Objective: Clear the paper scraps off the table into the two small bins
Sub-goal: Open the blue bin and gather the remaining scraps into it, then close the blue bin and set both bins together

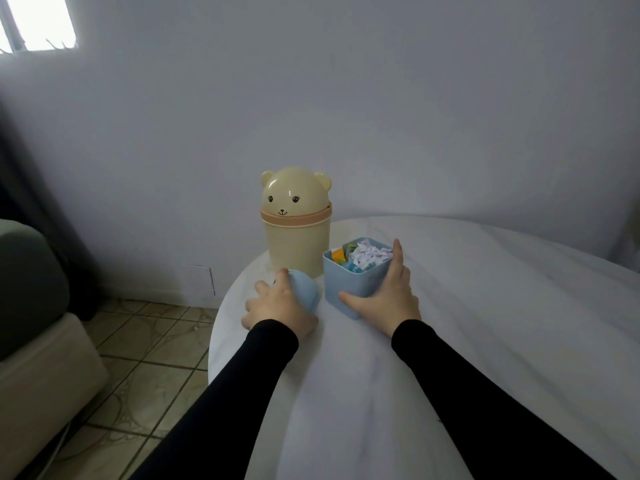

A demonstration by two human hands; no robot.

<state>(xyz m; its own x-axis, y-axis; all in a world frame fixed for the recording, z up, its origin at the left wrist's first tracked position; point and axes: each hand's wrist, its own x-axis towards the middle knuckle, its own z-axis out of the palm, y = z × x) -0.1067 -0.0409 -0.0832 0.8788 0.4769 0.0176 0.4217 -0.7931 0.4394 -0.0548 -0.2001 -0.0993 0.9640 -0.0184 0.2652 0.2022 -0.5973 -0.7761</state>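
A small blue bin point(349, 284) stands lidless on the white table point(467, 306), filled with white, orange and green paper scraps point(365, 255). My right hand point(384, 296) wraps around its right side and front, thumb against its lower wall. My left hand point(277, 306) lies over a rounded blue lid point(304, 289) resting on the table just left of that bin. Behind them, a cream bear-faced bin point(296, 233) stands upright with its domed lid shut.
The table's round left edge point(216, 327) drops off to a tiled floor point(138, 368). A grey-green and beige sofa point(31, 327) sits at far left. A plain wall rises right behind the bins.
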